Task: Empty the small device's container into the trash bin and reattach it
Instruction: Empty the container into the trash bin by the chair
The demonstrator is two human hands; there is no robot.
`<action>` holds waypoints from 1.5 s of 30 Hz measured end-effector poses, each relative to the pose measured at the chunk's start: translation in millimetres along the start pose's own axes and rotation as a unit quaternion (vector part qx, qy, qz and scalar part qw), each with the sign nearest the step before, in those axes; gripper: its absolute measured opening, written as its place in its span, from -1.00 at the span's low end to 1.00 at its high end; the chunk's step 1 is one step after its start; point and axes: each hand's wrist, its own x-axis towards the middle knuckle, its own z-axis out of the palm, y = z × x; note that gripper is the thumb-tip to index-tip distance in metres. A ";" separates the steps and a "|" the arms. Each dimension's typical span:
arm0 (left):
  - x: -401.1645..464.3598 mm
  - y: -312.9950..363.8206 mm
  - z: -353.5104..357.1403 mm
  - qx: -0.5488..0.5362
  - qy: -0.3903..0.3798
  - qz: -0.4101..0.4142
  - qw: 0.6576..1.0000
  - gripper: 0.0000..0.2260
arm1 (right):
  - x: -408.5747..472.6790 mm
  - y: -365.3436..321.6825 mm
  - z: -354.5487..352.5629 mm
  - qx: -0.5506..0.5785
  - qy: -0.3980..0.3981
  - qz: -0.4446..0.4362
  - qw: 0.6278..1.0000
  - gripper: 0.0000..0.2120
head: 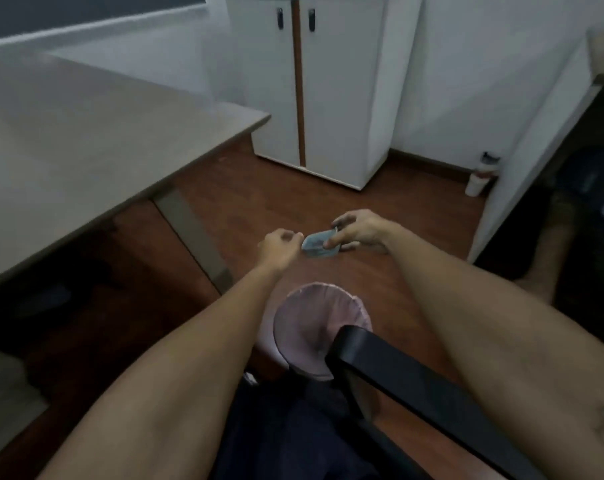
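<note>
My right hand (357, 228) grips a small pale blue-grey device (318, 244), holding it out over the wooden floor beyond the trash bin. My left hand (279, 249) is beside the device's left end with its fingers curled; its fingertips are at or near the device, and I cannot tell whether they touch it. The trash bin (314, 327) is round with a pinkish liner and stands on the floor below my forearms, nearer to me than the device. The image is blurred, so the device's container is not distinguishable.
A black chair armrest (397, 372) crosses in front of the bin's near right rim. A grey desk (86, 150) fills the left. A white cabinet (328, 91) stands ahead, and a white bottle (480, 174) by a white panel at right.
</note>
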 end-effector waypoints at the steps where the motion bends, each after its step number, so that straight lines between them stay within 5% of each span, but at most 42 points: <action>1: 6.0 -13.5 14.8 -0.004 -0.010 -0.018 1.000 -0.63 | 11.4 19.3 -0.2 -0.009 -0.002 0.014 1.000 -0.47; 9: 43.6 -136.9 93.3 0.031 0.037 -0.177 0.983 -0.44 | 90.3 156.9 9.8 -0.141 -0.066 0.120 0.980 -0.65; 14: 46.9 -196.3 116.5 0.047 0.042 -0.242 0.968 -0.40 | 125.6 218.6 18.4 -0.192 -0.068 0.154 0.967 -0.52; 23: 52.0 -246.1 138.6 0.049 0.007 -0.198 0.979 -0.39 | 167.8 261.4 65.5 -0.441 -0.108 0.073 0.888 -0.65; 29: 48.9 -258.5 143.8 0.043 0.013 -0.207 0.977 -0.43 | 197.3 295.4 86.2 -0.524 -0.136 0.090 0.836 -0.40; 45: 54.6 -251.5 135.3 0.087 -0.013 -0.193 0.977 -0.46 | 193.7 258.0 89.6 -0.568 -0.132 0.096 0.807 -0.41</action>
